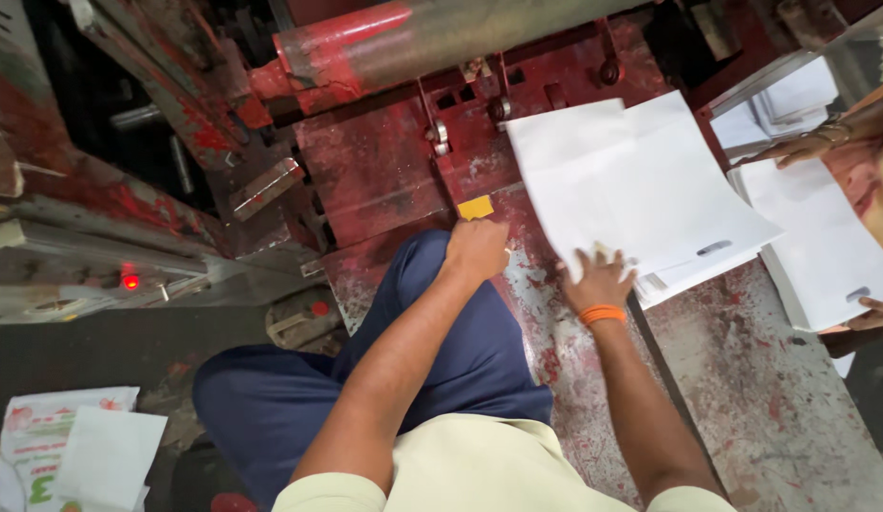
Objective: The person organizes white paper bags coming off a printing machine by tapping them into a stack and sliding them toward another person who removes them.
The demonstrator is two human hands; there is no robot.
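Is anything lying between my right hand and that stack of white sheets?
Nothing visible. The right hand already rests on the near edge of the white sheets. The left hand sits apart as a fist by the knee, near a yellow tag.

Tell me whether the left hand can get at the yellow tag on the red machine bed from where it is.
Probably yes. The left hand rests as a fist on the knee, right below the yellow tag, with nothing between them. The right hand is off on the white sheets.
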